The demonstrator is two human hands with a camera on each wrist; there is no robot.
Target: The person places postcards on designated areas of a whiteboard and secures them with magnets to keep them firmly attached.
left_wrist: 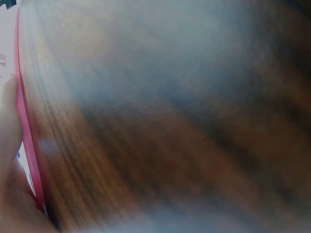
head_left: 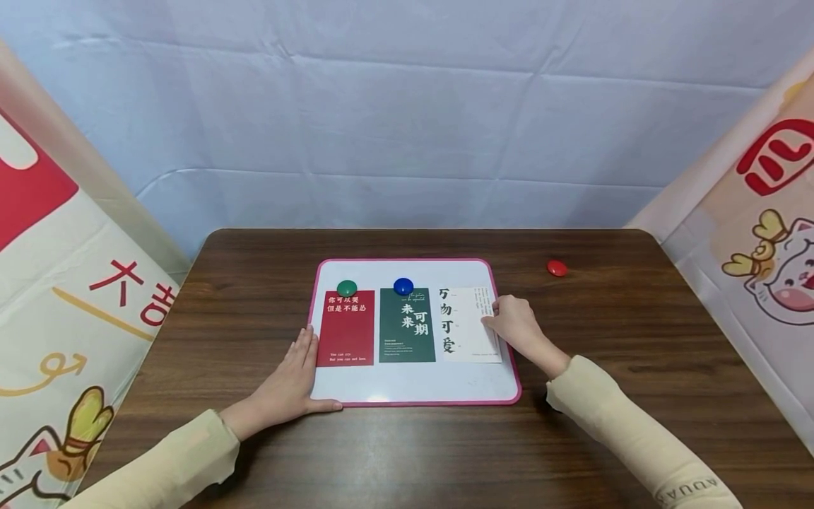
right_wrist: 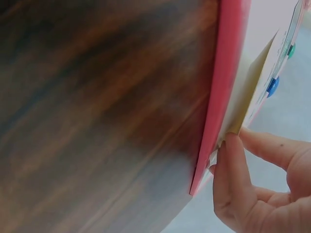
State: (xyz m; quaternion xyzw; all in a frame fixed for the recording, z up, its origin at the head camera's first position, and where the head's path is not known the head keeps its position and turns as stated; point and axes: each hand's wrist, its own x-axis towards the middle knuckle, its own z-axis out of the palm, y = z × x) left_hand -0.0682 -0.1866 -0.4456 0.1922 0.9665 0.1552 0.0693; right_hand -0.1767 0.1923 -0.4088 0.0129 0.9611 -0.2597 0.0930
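A small whiteboard (head_left: 413, 385) with a pink rim lies on the table. My right hand (head_left: 516, 325) pinches the right edge of a white card (head_left: 470, 332) between thumb and fingers; in the right wrist view that card (right_wrist: 252, 90) is lifted slightly off the board. My left hand (head_left: 289, 378) rests along the board's left edge, fingers straight and the thumb by the bottom rim. A green magnet (head_left: 346, 288) sits at the top of a red card (head_left: 346, 336), and a blue magnet (head_left: 403, 286) at the top of a dark green card (head_left: 397, 346).
A red magnet (head_left: 557, 268) lies on the brown wooden table (head_left: 254, 283), right of the board and toward the back. A pale blue cloth (head_left: 407, 141) hangs behind the table. Printed sheets with cartoon figures flank it on both sides.
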